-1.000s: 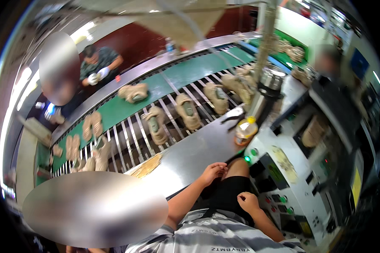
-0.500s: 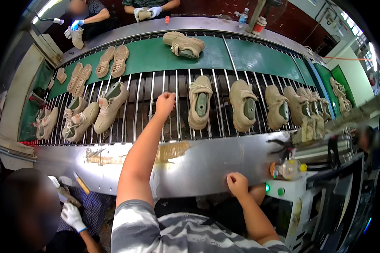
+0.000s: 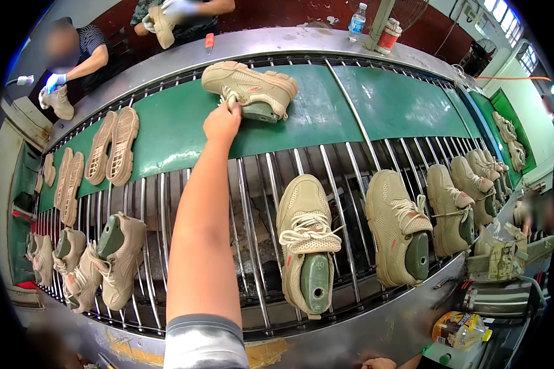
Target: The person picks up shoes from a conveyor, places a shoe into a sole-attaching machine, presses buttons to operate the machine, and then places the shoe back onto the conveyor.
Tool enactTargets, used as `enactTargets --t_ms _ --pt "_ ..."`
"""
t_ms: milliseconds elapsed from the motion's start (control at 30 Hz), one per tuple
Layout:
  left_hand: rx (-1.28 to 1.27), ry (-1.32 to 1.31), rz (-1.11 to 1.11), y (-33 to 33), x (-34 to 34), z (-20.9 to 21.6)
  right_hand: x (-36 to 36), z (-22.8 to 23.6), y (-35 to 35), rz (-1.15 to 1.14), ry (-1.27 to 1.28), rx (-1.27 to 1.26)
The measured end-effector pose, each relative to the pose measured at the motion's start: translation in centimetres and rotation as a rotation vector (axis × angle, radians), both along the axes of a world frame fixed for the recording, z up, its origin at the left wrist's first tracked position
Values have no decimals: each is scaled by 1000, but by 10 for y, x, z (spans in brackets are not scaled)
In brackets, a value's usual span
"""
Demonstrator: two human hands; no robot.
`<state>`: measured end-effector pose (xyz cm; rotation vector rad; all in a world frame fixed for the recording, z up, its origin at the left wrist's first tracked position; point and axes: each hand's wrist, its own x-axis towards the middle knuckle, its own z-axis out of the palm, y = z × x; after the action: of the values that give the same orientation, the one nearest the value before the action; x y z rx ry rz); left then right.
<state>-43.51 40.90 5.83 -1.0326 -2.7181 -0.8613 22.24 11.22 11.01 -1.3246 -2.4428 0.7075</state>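
A: Left hand (image 3: 222, 121)?
B: Stretched far out, fingers closed on the heel end of a beige mesh sneaker (image 3: 250, 90) with a chunky sole, lying on its side on the smooth green belt (image 3: 388, 101).
A: Right hand (image 3: 378, 363)?
B: Only a sliver at the bottom edge, can't tell if it's wide or closed.
A: Near the sneaker?
B: Below it, metal rod rollers (image 3: 252, 203); a laced sneaker on a green plastic last (image 3: 306, 240) rests there. Left of the sneaker, flat ribbed tan outsoles (image 3: 112, 147) on the belt.
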Motion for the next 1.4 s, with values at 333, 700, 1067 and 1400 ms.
enactTargets --t_ms 333,700,1067,1400 --pt "240 -150 -67 -104 31 77 1 -4 -6 -62 89 103" --pt "413 -789 -143 -442 263 254 34 16 -71 -106 466 -857" --pt "-275 -1104 -877 -463 466 287 79 72 -124 -27 1161 -1757" --pt "-233 -64 -1100 -321 527 168 164 93 -48 -327 822 -275"
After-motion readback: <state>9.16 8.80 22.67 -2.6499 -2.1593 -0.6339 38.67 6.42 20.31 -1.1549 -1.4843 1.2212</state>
